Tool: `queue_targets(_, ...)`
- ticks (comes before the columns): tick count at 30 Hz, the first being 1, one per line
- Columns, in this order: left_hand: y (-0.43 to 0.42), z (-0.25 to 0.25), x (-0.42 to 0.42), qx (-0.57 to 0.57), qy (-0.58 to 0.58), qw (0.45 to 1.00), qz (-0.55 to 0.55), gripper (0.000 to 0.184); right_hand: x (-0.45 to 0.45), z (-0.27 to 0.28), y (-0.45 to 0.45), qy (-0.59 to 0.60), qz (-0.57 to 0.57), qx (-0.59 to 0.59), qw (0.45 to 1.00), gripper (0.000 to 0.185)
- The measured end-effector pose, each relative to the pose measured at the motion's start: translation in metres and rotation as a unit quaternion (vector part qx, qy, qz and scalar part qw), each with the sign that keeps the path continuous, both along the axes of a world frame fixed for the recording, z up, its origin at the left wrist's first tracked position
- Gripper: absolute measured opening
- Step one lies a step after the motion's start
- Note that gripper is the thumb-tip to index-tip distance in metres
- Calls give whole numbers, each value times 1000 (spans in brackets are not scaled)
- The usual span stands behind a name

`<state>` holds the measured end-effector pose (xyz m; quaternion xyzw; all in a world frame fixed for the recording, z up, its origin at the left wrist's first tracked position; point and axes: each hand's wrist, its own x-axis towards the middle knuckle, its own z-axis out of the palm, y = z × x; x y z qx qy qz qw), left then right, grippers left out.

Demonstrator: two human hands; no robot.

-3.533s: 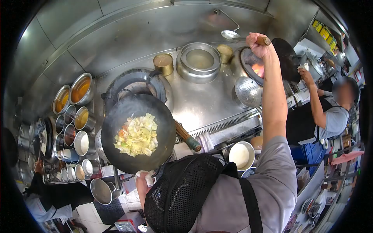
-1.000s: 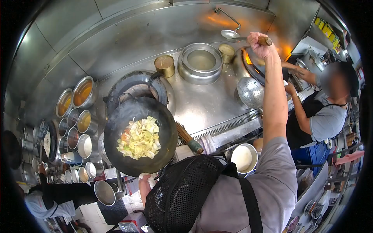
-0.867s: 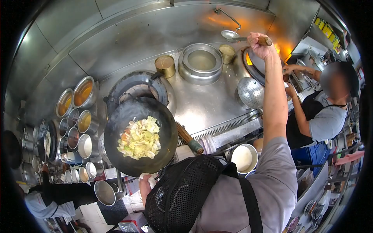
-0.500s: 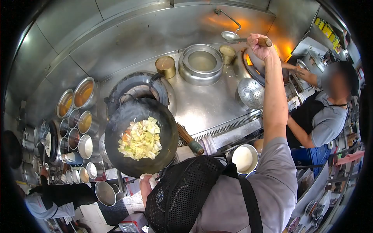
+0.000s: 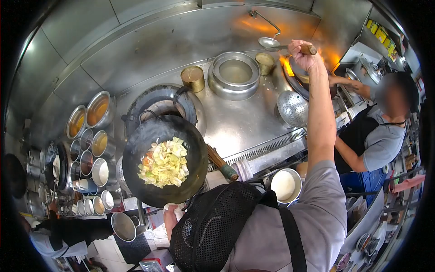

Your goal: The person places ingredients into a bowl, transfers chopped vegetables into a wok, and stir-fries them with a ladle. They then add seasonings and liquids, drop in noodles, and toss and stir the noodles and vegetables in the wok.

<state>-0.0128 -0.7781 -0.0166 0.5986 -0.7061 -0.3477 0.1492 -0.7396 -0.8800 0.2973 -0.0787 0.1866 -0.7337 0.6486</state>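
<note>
My right hand [image 5: 300, 53] is closed round the wooden handle of a ladle [image 5: 268, 43], stretched out far to the back right. The ladle's bowl is directly below the end of a thin tap [image 5: 271, 21] on the back wall. Near my body, my left hand [image 5: 171, 216] is closed with a white cloth [image 5: 177, 212] at the near rim of a black wok [image 5: 136, 183]; its fingers are partly hidden. Chopped pale cabbage [image 5: 164, 162] lies in the wok, and light smoke rises there. The wok sits in front of a burner ring [image 5: 198, 102], partly overlapping it.
A round steel pot [image 5: 234, 93] and two tins stand along the back. A perforated strainer [image 5: 292, 109] lies beside my right forearm. At right, a co-worker [image 5: 385, 122] reaches toward a flaming burner. Several sauce containers [image 5: 100, 172] line the left, where another person [image 5: 59, 235] stands.
Flames at the right-hand burner have grown taller. The co-worker's reaching hand and the person at far left have shifted slightly. My hands, the ladle and the wok stay nearly still.
</note>
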Motion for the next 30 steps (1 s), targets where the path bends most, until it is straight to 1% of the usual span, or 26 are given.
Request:
queue_targets(4, 0, 15, -7, 40, 9, 999, 31, 41, 2, -4, -1, 0, -5, 5, 1000, 9)
queue_targets(6, 1, 16, -7, 0, -19, 1000, 1, 39, 1, -7, -2, 2, -9, 11, 1000, 9)
queue_targets(9, -1, 4, 0, -9, -2, 1000, -8, 38, 0, -11, -2, 3, -10, 18, 1000, 9)
queue_targets(13, -2, 6, 0, -9, 2, 1000, -17, 36, -3, -19, -6, -2, 9, 15, 1000, 8)
queue_targets(15, -3, 3, 2, -2, -11, 1000, -20, 30, -2, -18, -5, -2, 9, 23, 1000, 10)
queue_targets(16, -3, 2, 3, -2, -12, 1000, -19, 30, -1, -18, -4, -1, 10, 32, 999, 13)
queue_targets(19, -2, -8, 9, 4, -17, 1000, -14, 25, 2, -19, -4, 2, 11, 27, 1000, 14)
queue_targets(21, -1, -28, 17, -3, 46, 999, -26, 24, 3, -21, -4, 5, 5, 22, 1000, 11)
queue_targets(22, -3, -33, 16, -4, 46, 999, -27, 24, 3, -22, -4, 8, -2, 17, 1000, 8)
queue_targets(24, -3, -43, 14, 71, 138, 984, 91, 21, 3, -23, -5, 7, 5, 11, 1000, 9)
queue_targets(25, -2, -41, 13, 71, 138, 984, 91, 21, 4, -23, -6, 5, 11, 6, 1000, 10)
queue_targets(27, 1, -38, 15, -27, 26, 999, 11, 23, 6, -23, -5, 13, 12, 12, 1000, 11)
queue_targets(28, 0, -35, 14, -27, 26, 999, 12, 23, 7, -23, -4, 21, 12, 18, 1000, 12)
queue_targets(30, -5, -30, 11, 94, 126, 982, 109, 30, 9, -23, -4, 17, 10, 19, 1000, 12)
